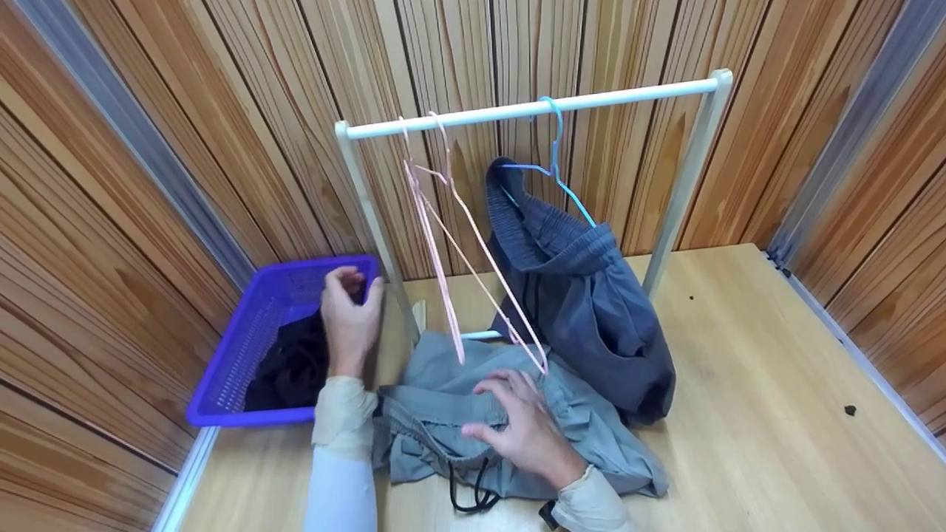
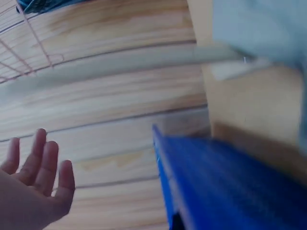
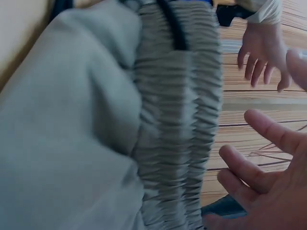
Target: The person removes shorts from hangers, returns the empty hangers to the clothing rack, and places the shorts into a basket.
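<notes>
Grey-green drawstring shorts lie on the table, their gathered elastic waistband large in the right wrist view. Over them hovers my right hand, its fingers spread and loosely bent with nothing held. My left hand is raised beside the right rim of the purple basket, fingers relaxed and holding nothing. In the left wrist view that hand's fingers stand apart near the basket's side. Two pink hangers hang from the rack just beyond the shorts, their lower ends overlapping the cloth in the head view.
A white-barred rack stands at the back against wood-patterned walls. Dark grey shorts hang from it on a blue hanger. Dark cloth lies in the basket. Small dark bits dot the table on the right.
</notes>
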Motion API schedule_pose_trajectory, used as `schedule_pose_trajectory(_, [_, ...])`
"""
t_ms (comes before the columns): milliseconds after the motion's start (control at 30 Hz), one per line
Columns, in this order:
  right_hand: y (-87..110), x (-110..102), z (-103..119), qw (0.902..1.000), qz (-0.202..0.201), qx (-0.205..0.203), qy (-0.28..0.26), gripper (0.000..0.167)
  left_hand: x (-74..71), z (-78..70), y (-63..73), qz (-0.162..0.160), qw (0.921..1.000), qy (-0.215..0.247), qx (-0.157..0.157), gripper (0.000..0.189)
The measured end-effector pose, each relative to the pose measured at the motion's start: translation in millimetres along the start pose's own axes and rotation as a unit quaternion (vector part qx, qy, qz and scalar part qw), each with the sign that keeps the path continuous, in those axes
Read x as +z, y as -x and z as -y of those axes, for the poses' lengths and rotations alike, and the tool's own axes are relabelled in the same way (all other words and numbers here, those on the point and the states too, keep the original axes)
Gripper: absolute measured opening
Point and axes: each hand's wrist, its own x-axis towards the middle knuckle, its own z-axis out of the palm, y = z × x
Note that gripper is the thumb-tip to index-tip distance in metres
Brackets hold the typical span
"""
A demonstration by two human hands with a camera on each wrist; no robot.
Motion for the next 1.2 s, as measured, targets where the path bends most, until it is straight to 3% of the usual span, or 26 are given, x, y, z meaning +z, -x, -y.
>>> schedule_pose_trajectory(167, [-1.5,5,-6,0.998,0.02,-0.045,0.038,0.078,-34.3,12.9,5.9,-0.041,0.9958,-0.081,0.013,0.038])
schedule_pose_trajectory(400, [2.0,10,-13,0.996,0.051,-0.062,0.039,0.084,-84.5,49.9,18.7,-0.097,0.9883,-0.117,0.005,0.024])
schedule_pose_trajectory(500, [1.1,12,-15,0.9952,0.064,-0.053,0.053,0.088,-107.5,65.7,25.1,-0.112,0.9832,-0.143,-0.012,0.024])
schedule_pose_trajectory(700, [0.0,13,-18,0.9926,0.085,-0.035,0.079,0.1,-148.8,92.0,35.0,-0.143,0.9666,-0.198,-0.079,0.025])
schedule_pose_trajectory(967, [1.0,17,-28,0.9868,0.118,-0.021,0.109,0.113,-182.2,119.5,34.3,-0.145,0.948,-0.245,-0.143,0.033])
schedule_pose_trajectory(1200, [-0.1,17,-33,0.9817,0.153,-0.014,0.112,0.119,-195.0,136.2,27.0,-0.088,0.9444,-0.239,-0.208,0.058])
